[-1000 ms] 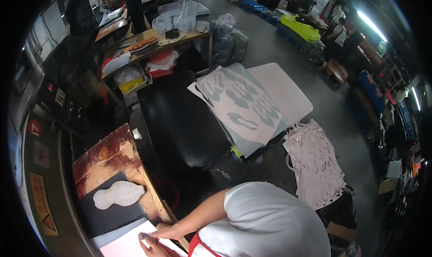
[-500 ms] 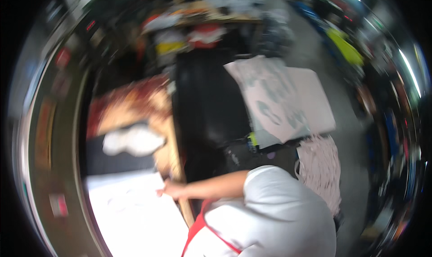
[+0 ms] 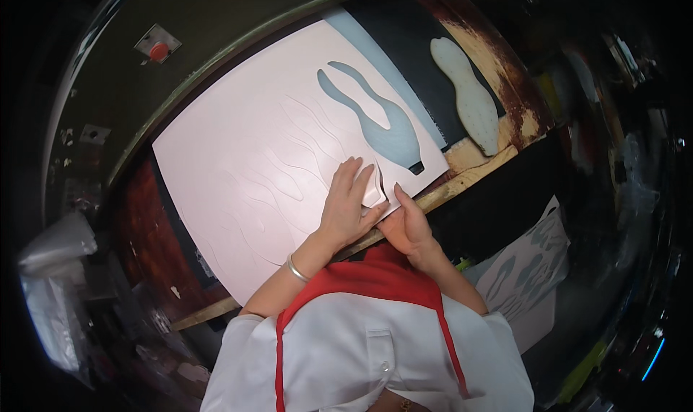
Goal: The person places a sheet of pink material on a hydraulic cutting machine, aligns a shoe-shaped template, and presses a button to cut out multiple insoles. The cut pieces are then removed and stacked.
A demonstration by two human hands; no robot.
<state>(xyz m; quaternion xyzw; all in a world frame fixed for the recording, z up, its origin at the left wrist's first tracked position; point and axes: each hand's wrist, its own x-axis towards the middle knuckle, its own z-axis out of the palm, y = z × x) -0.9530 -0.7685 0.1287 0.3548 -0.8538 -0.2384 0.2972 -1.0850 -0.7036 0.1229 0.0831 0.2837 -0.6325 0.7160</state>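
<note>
A large pale pink sheet [image 3: 224, 137] lies on the bench, marked with several curved cut outlines. A U-shaped opening near its far right corner bares a blue-grey surface [image 3: 386, 123]. My left hand [image 3: 346, 206] rests on the sheet near its right edge, fingers stretched out and thumb apart. Beside its fingertips, a cut strip [image 3: 374, 192] of the sheet is bent up a little. My right hand [image 3: 408, 224] grips the sheet's near right edge, thumb on top; its other fingers are partly hidden under the edge.
A pale figure-eight-shaped block [image 3: 465, 98] stands on a black board [image 3: 390, 40] at the right. A wooden rail [image 3: 469, 177] edges the bench. Across the back runs a dark green machine beam [image 3: 238, 29] with a red button [image 3: 159, 51]. Cut pink sheets [image 3: 523, 267] lie lower right; clear plastic [image 3: 54, 253] hangs left.
My view has turned to face the bench and the pink sheet. Earlier one hand held the sheet's edge; now both hands are at its near right edge.
</note>
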